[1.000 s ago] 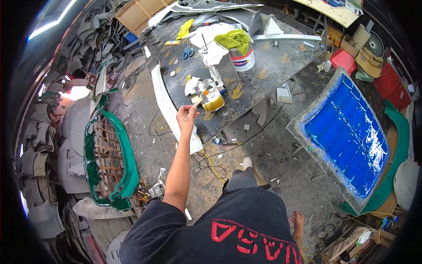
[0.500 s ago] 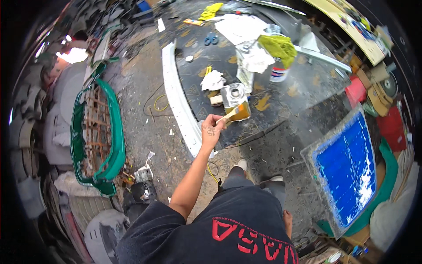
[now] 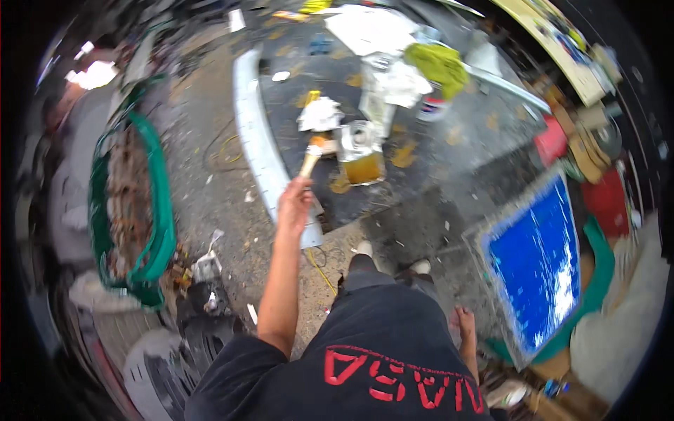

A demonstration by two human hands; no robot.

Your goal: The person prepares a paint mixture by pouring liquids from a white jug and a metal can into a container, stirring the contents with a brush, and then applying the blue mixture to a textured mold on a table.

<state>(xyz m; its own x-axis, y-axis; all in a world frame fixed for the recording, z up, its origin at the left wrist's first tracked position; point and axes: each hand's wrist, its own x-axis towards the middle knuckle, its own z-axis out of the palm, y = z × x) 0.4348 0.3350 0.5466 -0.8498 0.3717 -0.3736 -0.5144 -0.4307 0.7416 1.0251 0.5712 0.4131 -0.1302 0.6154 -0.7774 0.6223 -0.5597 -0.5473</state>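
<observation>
My left hand (image 3: 295, 202) is stretched forward and grips a paintbrush (image 3: 311, 156) by its pale wooden handle, bristles pointing away from me. The brush tip sits just left of a clear container (image 3: 361, 151) holding amber liquid, which stands on a dark stained sheet (image 3: 449, 140) on the ground. A crumpled white rag (image 3: 320, 114) lies just beyond the brush. My right hand (image 3: 463, 326) hangs by my hip, holding nothing, near a blue panel (image 3: 537, 263).
A long white strip (image 3: 254, 133) runs along the sheet's left edge. A green-rimmed grille part (image 3: 137, 203) lies at left. A yellow-green cloth (image 3: 439, 64) covers a can, with white paper (image 3: 368, 28) behind it. Red boxes (image 3: 551, 140) and clutter stand at right.
The view has swung and come closer to the ground. My left hand with the brush has stayed stretched out, and the brush now lies beside the amber container.
</observation>
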